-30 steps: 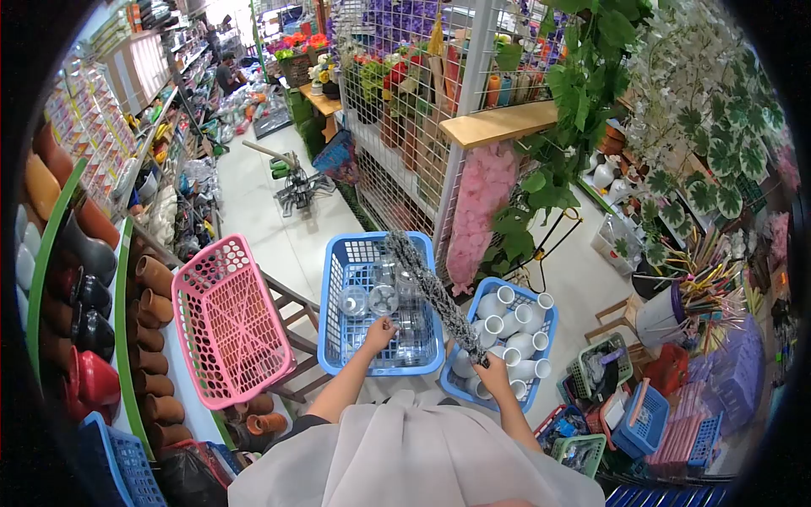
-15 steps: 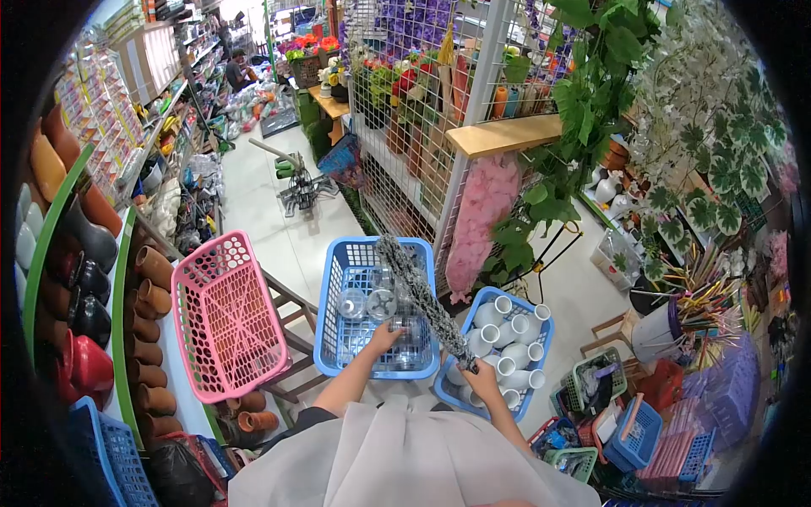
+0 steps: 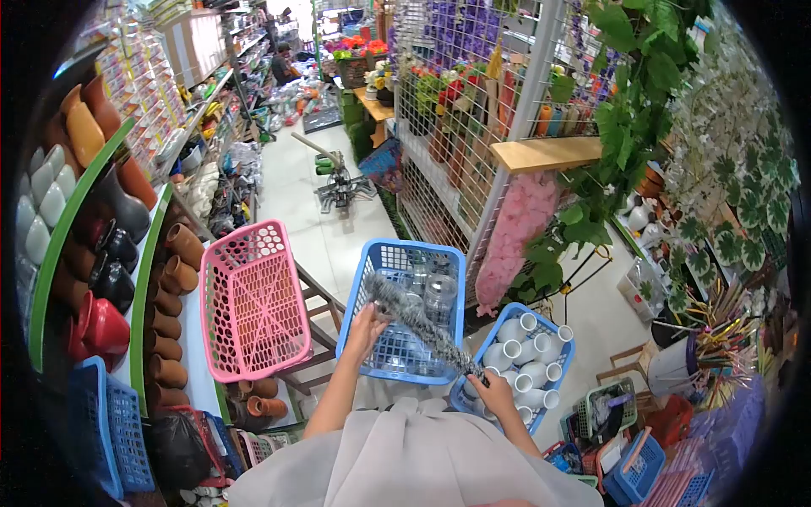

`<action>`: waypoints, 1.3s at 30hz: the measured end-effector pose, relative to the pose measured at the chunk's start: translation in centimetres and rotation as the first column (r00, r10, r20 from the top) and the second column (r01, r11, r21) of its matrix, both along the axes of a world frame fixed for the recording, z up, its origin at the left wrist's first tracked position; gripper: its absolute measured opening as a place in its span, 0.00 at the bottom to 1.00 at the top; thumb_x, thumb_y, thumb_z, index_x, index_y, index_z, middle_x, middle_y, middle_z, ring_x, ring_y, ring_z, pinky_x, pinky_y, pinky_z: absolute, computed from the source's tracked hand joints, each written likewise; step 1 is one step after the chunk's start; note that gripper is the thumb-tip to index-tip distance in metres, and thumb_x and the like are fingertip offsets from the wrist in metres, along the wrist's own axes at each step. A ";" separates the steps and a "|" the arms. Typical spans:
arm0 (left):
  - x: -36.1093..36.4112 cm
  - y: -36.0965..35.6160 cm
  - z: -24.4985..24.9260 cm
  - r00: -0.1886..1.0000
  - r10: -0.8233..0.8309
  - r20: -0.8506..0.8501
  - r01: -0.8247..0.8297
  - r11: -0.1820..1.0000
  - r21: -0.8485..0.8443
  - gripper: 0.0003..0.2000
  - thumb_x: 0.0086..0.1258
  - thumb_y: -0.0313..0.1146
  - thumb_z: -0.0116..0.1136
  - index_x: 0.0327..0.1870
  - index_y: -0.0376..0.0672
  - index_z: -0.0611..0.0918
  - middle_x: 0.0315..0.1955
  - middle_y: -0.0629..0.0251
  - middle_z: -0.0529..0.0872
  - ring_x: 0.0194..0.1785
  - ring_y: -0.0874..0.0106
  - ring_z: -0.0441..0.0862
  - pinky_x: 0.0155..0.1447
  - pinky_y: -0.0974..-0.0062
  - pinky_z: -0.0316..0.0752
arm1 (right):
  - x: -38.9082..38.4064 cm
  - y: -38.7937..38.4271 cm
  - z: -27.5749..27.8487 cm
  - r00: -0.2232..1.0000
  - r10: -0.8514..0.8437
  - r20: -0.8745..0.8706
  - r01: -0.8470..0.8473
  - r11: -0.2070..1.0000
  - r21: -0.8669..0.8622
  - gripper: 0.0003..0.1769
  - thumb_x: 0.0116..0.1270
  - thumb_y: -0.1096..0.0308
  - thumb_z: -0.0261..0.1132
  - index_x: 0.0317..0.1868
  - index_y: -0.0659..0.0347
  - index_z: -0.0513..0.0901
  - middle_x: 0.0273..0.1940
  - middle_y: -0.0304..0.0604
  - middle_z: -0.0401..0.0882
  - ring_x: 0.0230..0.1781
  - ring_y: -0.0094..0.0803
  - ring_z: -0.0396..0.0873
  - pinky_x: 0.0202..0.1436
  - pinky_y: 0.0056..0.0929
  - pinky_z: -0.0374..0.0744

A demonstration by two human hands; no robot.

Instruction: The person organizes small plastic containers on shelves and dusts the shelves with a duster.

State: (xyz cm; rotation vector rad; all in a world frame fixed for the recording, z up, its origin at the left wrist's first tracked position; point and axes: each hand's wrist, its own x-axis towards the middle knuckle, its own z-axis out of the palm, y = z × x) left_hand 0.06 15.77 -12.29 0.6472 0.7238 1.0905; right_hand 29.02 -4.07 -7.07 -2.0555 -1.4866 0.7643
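Note:
My right hand (image 3: 492, 389) grips the handle end of a long grey fluffy duster (image 3: 427, 332). The duster slants up and left across a blue basket (image 3: 463, 291) holding clear glass vessels (image 3: 440, 293). At the basket's left side, my left hand (image 3: 364, 333) is closed beside the duster's far end; what its fingers hold is too unclear to make out. Right of this basket, a second blue basket (image 3: 509, 314) holds several white vases (image 3: 533, 373), close to my right hand.
An empty pink basket (image 3: 256, 304) lies on a dark wooden stand to the left. Shelves of clay pots (image 3: 167, 324) stand beyond it. A wire grid panel (image 3: 439, 144) with flowers rises ahead. A metal stand (image 3: 340, 186) is on the floor.
My left hand has moved from inside the basket to its left side, near the duster's tip. The duster's tip has come lower. The whole view has shifted, moving the surroundings rightward.

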 end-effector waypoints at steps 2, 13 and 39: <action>-0.9 0.3 0.2 0.996 0.085 -0.041 -0.082 0.994 0.070 0.22 0.76 0.44 0.50 0.64 0.40 0.68 0.54 0.59 0.78 0.57 0.65 0.79 0.60 0.67 0.74 | 0.5 0.1 0.4 0.999 0.005 0.035 -0.006 1.000 0.020 0.29 0.62 0.39 0.62 0.34 0.62 0.81 0.27 0.57 0.81 0.30 0.55 0.80 0.34 0.44 0.75; -3.3 -0.5 5.5 0.962 0.138 -0.236 -0.097 0.980 0.176 0.29 0.73 0.43 0.55 0.71 0.41 0.63 0.52 0.66 0.80 0.51 0.76 0.79 0.55 0.77 0.75 | 2.8 -0.1 2.0 0.977 0.028 0.213 -0.035 0.999 0.032 0.29 0.56 0.38 0.65 0.34 0.60 0.85 0.25 0.55 0.81 0.28 0.53 0.81 0.31 0.46 0.77; -3.4 -0.6 6.7 0.859 0.147 -0.491 0.116 0.877 0.466 0.26 0.74 0.27 0.51 0.71 0.35 0.60 0.62 0.59 0.73 0.61 0.73 0.73 0.63 0.77 0.69 | 2.5 -0.6 0.8 0.946 -0.102 0.308 0.080 0.993 0.084 0.30 0.54 0.36 0.65 0.34 0.58 0.85 0.27 0.56 0.82 0.31 0.54 0.82 0.36 0.48 0.78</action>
